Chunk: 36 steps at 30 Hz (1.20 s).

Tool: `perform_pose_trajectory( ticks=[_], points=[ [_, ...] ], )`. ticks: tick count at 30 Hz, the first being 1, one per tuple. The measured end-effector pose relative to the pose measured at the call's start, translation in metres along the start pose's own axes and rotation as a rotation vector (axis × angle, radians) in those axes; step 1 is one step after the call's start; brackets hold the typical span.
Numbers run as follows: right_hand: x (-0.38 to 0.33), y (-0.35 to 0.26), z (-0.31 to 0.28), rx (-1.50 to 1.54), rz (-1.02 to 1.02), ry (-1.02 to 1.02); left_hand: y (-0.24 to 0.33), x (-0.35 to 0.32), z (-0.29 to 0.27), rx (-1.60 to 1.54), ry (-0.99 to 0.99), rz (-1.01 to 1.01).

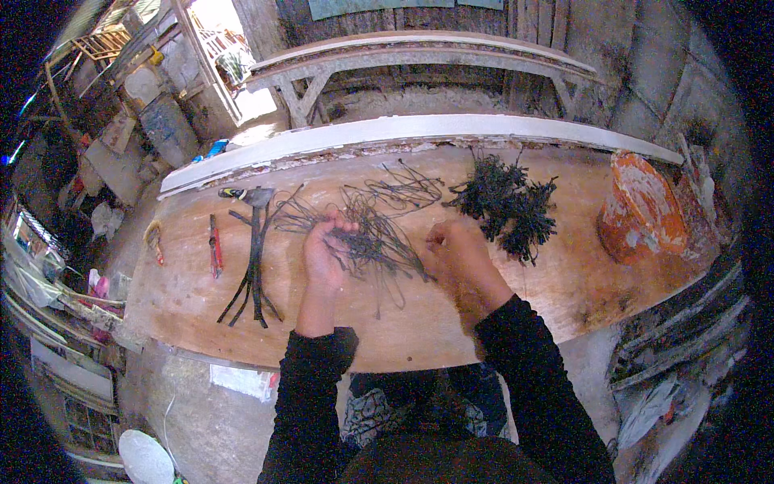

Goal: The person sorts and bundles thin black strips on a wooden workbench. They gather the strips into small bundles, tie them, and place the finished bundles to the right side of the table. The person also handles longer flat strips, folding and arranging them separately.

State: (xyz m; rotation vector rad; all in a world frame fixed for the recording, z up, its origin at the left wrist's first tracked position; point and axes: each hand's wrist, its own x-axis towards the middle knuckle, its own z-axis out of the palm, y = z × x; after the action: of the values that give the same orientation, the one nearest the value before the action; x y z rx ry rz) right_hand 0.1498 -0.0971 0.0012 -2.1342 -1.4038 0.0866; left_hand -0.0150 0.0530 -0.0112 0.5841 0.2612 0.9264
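On the bench (451,323) in front of me lies a loose tangle of thin dark wires (375,234), and both my hands are in it. My left hand (322,252) is palm up, fingers curled around a few strands at the tangle's left side. My right hand (455,256) is closed in a fist at its right edge, apparently pinching strands, though I cannot see the fingertips.

The risk I see is snagging: the strands cross each other every way, so a pull on one could drag the whole bunch, or flick a springy end toward my hands. A hard tug rightward might also catch the heap of dark bundled ties (508,206) just beyond my right hand and mix the two piles.

For room, the bare wood near me is open toward the bench's front edge. To the left lie long dark strips (254,266) with a hammer-like tool (254,196) at their top, then a red-handled tool (214,246) and a small one (153,240) nearer the left end. A rusty orange bucket (641,210) lies tipped at the right end. A white painted beam (403,133) closes off the far side.
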Motion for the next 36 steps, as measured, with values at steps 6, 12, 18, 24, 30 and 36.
perform_pose_trajectory(
  ticks=[6, 12, 18, 24, 30, 36],
  points=[
    [0.005, -0.003, 0.004, 0.425, -0.014, 0.194, -0.011, -0.005, 0.006, 0.198, -0.041, -0.037],
    [-0.008, -0.020, 0.022, 0.683, -0.075, 0.019, -0.037, -0.029, 0.037, 0.656, -0.122, -0.055],
    [-0.011, -0.027, 0.017, 0.550, -0.108, -0.014, -0.041, -0.028, 0.029, 0.714, -0.030, -0.079],
    [-0.009, -0.019, 0.006, 0.044, -0.098, -0.093, -0.015, -0.020, 0.033, 0.405, 0.085, 0.007],
    [-0.010, -0.016, 0.004, 0.009, -0.044, -0.208, -0.004, -0.004, 0.015, 0.155, 0.008, 0.088],
    [-0.003, -0.001, -0.004, 0.151, 0.057, -0.095, -0.005, -0.004, 0.008, 0.186, -0.036, 0.022]
  ],
)
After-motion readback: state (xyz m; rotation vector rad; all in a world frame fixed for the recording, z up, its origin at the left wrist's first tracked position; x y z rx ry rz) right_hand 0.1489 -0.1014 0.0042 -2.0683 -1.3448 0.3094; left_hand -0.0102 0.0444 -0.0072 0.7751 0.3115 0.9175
